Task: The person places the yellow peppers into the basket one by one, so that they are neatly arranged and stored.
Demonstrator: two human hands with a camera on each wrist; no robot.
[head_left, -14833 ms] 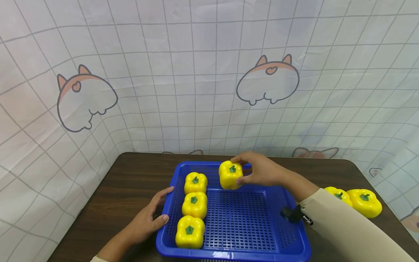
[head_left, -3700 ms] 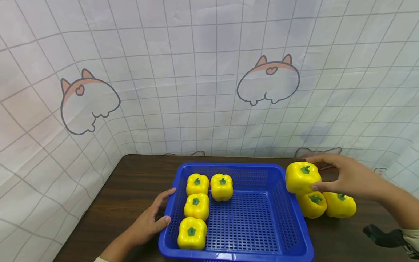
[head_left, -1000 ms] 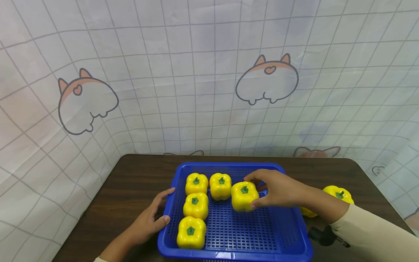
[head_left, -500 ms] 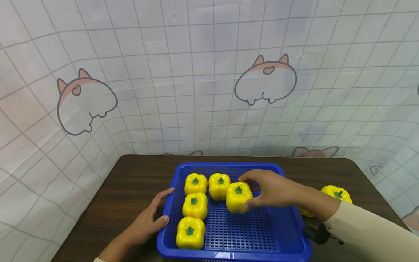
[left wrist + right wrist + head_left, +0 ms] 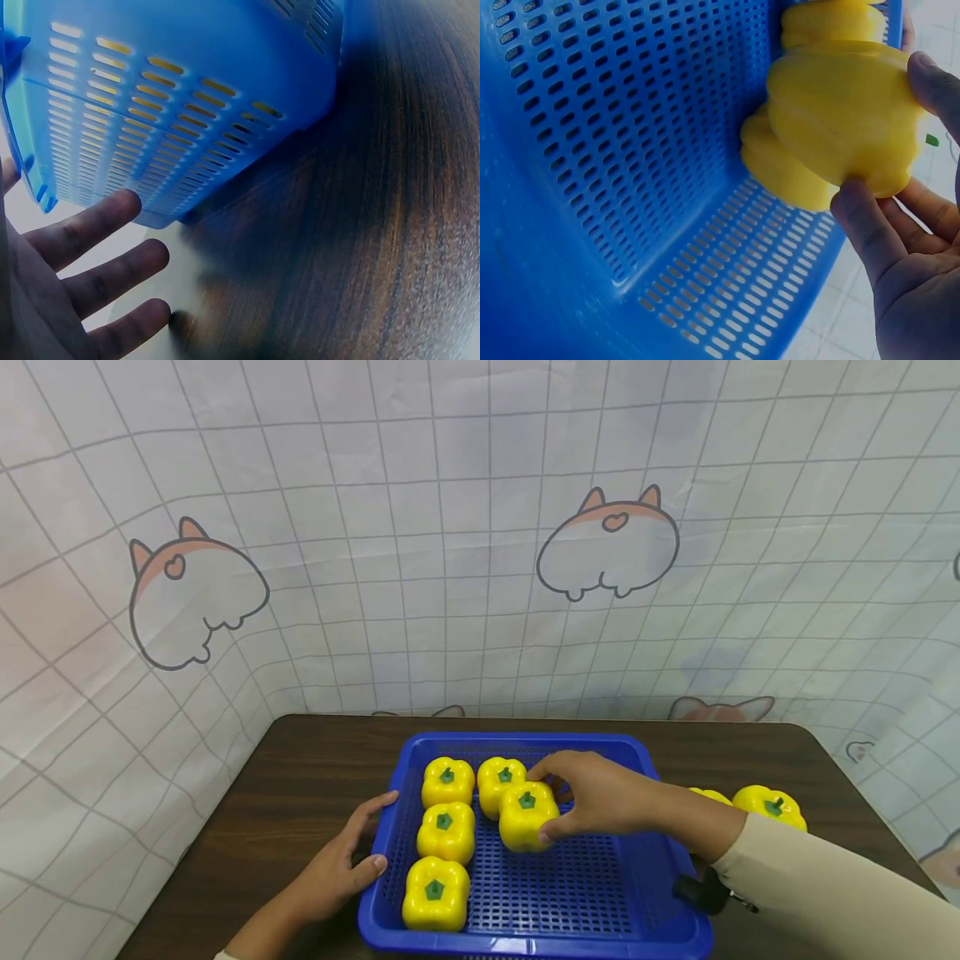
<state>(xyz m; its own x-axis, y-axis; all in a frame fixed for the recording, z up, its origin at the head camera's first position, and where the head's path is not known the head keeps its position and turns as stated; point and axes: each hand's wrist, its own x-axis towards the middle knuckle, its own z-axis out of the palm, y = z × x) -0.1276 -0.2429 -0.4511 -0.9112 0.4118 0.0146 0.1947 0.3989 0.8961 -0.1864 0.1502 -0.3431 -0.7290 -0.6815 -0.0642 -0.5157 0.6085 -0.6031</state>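
My right hand [image 5: 600, 793] grips a yellow bell pepper [image 5: 527, 818] with a green stem, thumb on the near side and fingers behind. It is inside the blue basket [image 5: 525, 943], just in front of another pepper [image 5: 498, 781], which it partly overlaps. Along the basket's left side stand three more yellow peppers [image 5: 446, 832] in a row. The right wrist view shows the gripped pepper [image 5: 844, 112] above the slotted floor. At the left rim my left hand [image 5: 337, 864] touches the basket with thumb and index finger; its other fingers [image 5: 124, 274] extend loosely beside the outer wall.
On the dark wooden table [image 5: 300, 777], right of the basket, more yellow peppers [image 5: 768, 803] lie partly hidden behind my right forearm. A white gridded cloth [image 5: 420, 568] with cartoon drawings hangs behind the table. A black wrist device [image 5: 705, 891] sits beneath my right sleeve.
Over the last second my right hand has moved the gripped pepper left inside the basket, up to the second pepper of the back row. My left hand has stayed at the rim.
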